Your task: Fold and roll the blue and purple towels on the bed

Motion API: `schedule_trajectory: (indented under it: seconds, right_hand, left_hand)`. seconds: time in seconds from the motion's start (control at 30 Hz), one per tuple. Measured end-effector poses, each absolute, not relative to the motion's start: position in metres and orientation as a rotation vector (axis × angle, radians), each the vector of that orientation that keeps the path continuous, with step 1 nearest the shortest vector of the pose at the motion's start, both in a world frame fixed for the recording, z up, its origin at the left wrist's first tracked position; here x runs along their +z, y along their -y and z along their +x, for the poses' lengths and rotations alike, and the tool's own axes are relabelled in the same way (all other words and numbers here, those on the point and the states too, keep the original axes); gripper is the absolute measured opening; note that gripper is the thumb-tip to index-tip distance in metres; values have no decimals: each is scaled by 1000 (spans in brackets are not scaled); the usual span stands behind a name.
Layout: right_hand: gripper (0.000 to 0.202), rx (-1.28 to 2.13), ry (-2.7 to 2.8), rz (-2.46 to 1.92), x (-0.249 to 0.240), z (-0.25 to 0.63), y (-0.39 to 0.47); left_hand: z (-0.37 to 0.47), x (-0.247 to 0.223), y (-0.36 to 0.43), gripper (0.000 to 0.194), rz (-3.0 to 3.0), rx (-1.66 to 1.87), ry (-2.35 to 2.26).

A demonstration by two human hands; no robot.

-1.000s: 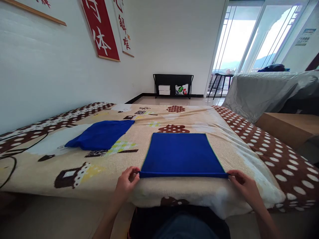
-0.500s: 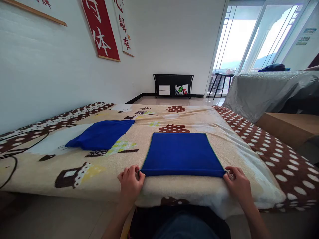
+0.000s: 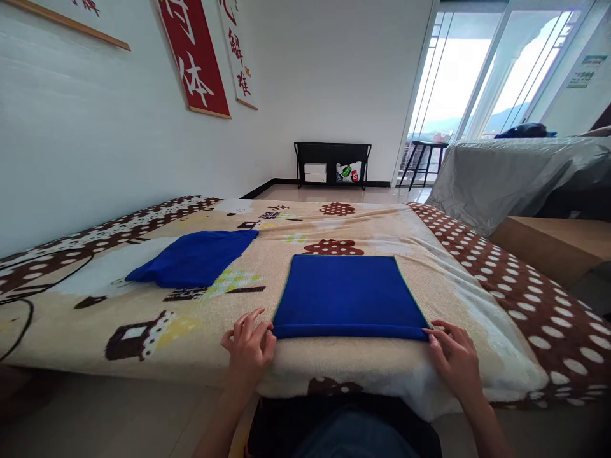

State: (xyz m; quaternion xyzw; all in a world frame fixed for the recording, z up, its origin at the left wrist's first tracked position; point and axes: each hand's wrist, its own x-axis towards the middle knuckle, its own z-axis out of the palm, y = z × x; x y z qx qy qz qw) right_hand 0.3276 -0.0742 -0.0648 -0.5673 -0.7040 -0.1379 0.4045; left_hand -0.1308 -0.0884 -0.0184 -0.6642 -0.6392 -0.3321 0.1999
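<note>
A blue cloth [image 3: 348, 292] with thin green edging lies flat near the bed's front edge, a narrow strip folded over along its near side. At its near left corner is my left hand [image 3: 249, 343], fingers spread and thumb and index beside the fold's end. My right hand [image 3: 456, 356] rests at the near right corner, its fingers stretched and the tips touching the folded strip. Neither hand shows a firm pinch. Farther left lies a second blue cloth [image 3: 195, 257], somewhat rumpled, apart from both hands.
Beneath the cloths is a cream patterned blanket [image 3: 382, 229] with brown polka-dot borders. A cardboard box [image 3: 554, 242] and a plastic-covered piece of furniture [image 3: 515, 165] stand at right. A black rack [image 3: 333, 152] is against the far wall, a stool [image 3: 422, 156] near the glass door.
Both hands have loosened from a pinch on the near corners, and their fingers have straightened. The folded strip stays in place, and the second cloth has not moved.
</note>
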Motion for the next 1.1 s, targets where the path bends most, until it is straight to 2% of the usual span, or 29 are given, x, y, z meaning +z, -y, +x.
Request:
schedule_trajectory:
  seconds: [0.07,0.2,0.27,0.33,0.4,0.47,0.63,0.8,0.87,1.0,1.1]
  right_hand:
    - [36,-449,1750,-1511,-57,318,73]
    - [46,-628,1721,-1604,-46,294,71]
    - [38,-671,1720,-1558,-43,281,71]
    - [22,-678,1743,-1482,-43,267,73]
    - [21,-627,1808,-1394,-45,255,73]
    - [29,-519,1897,-1285,-50,248,73]
    - [35,-338,2047,-1097,-63,258,73]
    - [57,-347,2173,-1205,-63,264,89]
    - [62,-370,2204,-1253,-60,261,95]
    - [57,-385,2195,-1272,-58,254,97]
    - [46,-393,2130,-1279,-57,247,94]
  left_hand:
    - [-128,-18,89,13,-1836,-924,1765]
    - [-124,-16,88,25,-1817,-870,1747]
    - [-122,-15,87,23,-1804,-841,1748]
    - [-121,-16,86,17,-1790,-834,1737]
    - [-120,-18,85,11,-1807,-863,1707]
    - [-122,-22,85,17,-1874,-913,1663]
    - [-130,-30,87,29,-2012,-951,1624]
    - [-121,-28,95,31,-2012,-940,1638]
    - [-107,-25,100,37,-2114,-917,1528]
    - [-67,-12,105,60,-2576,-721,1153]
    - [-36,-4,101,60,-2766,-581,1037]
